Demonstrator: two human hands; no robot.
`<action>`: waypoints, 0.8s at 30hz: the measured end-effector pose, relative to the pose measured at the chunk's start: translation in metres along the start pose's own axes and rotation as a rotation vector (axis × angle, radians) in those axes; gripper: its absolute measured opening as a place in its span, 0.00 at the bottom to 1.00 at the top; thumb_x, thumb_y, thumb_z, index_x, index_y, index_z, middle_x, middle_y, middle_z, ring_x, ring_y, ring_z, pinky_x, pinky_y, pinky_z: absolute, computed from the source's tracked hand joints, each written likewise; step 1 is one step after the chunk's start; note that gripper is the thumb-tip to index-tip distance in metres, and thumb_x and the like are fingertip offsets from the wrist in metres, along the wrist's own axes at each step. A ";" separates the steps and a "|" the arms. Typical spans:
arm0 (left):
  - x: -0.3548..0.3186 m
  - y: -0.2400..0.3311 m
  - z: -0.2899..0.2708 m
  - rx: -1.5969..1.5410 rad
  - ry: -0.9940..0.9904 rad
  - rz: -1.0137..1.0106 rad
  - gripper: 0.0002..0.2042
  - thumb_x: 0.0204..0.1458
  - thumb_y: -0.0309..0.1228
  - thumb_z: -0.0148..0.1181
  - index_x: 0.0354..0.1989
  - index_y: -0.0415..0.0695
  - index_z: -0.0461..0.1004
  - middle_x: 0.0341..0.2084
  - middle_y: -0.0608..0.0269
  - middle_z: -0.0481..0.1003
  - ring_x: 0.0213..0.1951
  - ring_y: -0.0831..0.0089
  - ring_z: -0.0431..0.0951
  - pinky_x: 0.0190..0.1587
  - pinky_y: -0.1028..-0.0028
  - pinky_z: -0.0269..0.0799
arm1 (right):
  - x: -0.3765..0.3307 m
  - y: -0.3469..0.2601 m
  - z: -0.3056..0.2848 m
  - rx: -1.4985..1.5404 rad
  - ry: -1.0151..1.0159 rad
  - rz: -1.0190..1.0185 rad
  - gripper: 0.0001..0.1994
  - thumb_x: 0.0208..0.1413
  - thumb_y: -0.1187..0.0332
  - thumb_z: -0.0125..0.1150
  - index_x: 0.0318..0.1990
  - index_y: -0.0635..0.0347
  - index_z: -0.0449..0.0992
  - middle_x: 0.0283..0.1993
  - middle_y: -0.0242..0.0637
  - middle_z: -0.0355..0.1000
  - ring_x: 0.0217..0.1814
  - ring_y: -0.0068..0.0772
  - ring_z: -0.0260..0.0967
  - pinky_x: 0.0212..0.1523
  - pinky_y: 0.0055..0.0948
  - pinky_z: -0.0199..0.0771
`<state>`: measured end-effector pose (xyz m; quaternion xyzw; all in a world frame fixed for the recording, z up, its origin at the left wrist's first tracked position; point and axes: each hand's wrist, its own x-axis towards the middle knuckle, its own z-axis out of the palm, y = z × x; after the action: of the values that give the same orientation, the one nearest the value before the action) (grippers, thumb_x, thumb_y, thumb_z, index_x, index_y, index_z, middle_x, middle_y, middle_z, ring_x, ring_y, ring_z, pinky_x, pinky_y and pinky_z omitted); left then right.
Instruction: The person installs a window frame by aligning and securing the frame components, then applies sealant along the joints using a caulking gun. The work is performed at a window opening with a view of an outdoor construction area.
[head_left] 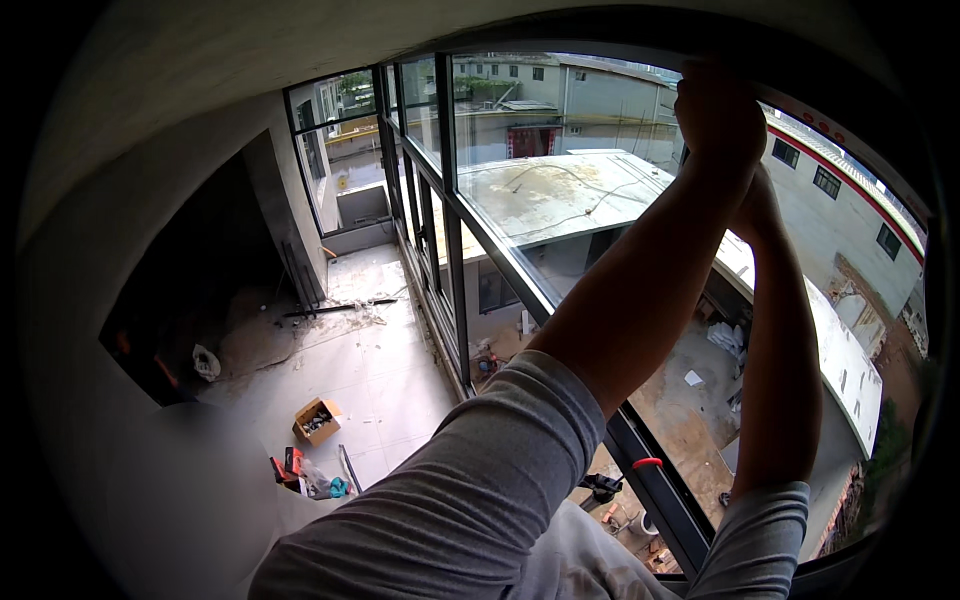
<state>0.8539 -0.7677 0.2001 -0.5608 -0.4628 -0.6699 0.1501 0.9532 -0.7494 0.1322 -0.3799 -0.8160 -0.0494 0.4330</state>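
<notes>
Both my arms reach up and across to the top of a dark window frame (pixel 575 32). At the upper frame my left hand (pixel 718 112) is closed, its fingers turned away, so what it grips cannot be made out. Just below and behind it, my right hand (pixel 762 208) is mostly covered by the left wrist, and its fingers do not show. A glass pane (pixel 580 190) stands to the left of my hands. Below my arms runs the dark lower rail (pixel 668 508), with a red curved piece (pixel 648 462) on it.
An open cardboard box (pixel 316 424) with small parts sits on the pale floor (pixel 390 400), near a plastic bag (pixel 318 484). A dark bar (pixel 340 308) lies farther off. Outside, far below, are a white roof (pixel 550 190) and a yard (pixel 680 400). A blurred shape fills the lower left.
</notes>
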 end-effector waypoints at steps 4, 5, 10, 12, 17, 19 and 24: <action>-0.001 -0.002 -0.007 -0.007 -0.089 0.075 0.28 0.51 0.38 0.75 0.52 0.32 0.68 0.44 0.38 0.75 0.43 0.47 0.85 0.47 0.56 0.85 | 0.001 -0.020 -0.009 -0.141 0.015 0.139 0.26 0.52 0.60 0.80 0.56 0.60 0.80 0.52 0.50 0.83 0.56 0.51 0.81 0.57 0.47 0.83; 0.000 -0.002 -0.010 0.042 -0.114 0.078 0.28 0.50 0.38 0.75 0.52 0.32 0.68 0.44 0.38 0.75 0.43 0.46 0.85 0.46 0.56 0.86 | -0.004 -0.036 -0.010 -0.083 0.010 0.179 0.25 0.53 0.60 0.79 0.56 0.60 0.80 0.51 0.48 0.83 0.55 0.49 0.82 0.56 0.46 0.83; 0.001 0.003 -0.015 0.103 -0.185 0.085 0.28 0.49 0.35 0.77 0.51 0.31 0.69 0.43 0.41 0.76 0.43 0.51 0.86 0.45 0.62 0.87 | 0.001 -0.036 -0.007 -0.262 -0.020 0.244 0.22 0.53 0.60 0.78 0.53 0.59 0.82 0.49 0.46 0.84 0.52 0.46 0.83 0.55 0.45 0.84; -0.002 0.000 -0.014 0.093 -0.187 0.108 0.28 0.48 0.35 0.77 0.50 0.31 0.70 0.42 0.42 0.77 0.43 0.52 0.86 0.44 0.62 0.87 | -0.007 -0.035 -0.003 -0.289 0.017 0.248 0.21 0.54 0.60 0.77 0.53 0.59 0.82 0.49 0.46 0.84 0.52 0.46 0.83 0.55 0.44 0.84; -0.002 -0.016 -0.009 0.118 -0.140 0.223 0.25 0.44 0.38 0.75 0.44 0.33 0.73 0.33 0.44 0.79 0.32 0.51 0.86 0.37 0.60 0.87 | -0.010 -0.050 0.000 -0.211 0.045 0.260 0.17 0.53 0.62 0.76 0.47 0.58 0.83 0.39 0.42 0.86 0.44 0.42 0.86 0.50 0.42 0.87; -0.003 -0.023 -0.004 0.089 -0.056 0.312 0.23 0.44 0.38 0.74 0.42 0.33 0.72 0.31 0.44 0.79 0.29 0.50 0.86 0.31 0.59 0.86 | -0.010 -0.048 0.004 -0.228 0.091 0.235 0.14 0.54 0.64 0.74 0.45 0.59 0.83 0.39 0.44 0.85 0.44 0.42 0.86 0.50 0.41 0.86; -0.004 -0.015 -0.008 0.103 -0.117 0.356 0.21 0.46 0.36 0.72 0.39 0.34 0.72 0.28 0.45 0.80 0.26 0.51 0.86 0.29 0.60 0.86 | -0.019 -0.052 -0.003 -0.249 0.178 0.211 0.14 0.56 0.64 0.72 0.47 0.60 0.82 0.39 0.43 0.85 0.45 0.43 0.85 0.49 0.41 0.86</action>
<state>0.8400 -0.7675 0.1900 -0.6632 -0.3979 -0.5748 0.2674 0.9277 -0.7981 0.1330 -0.5081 -0.7176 -0.1378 0.4560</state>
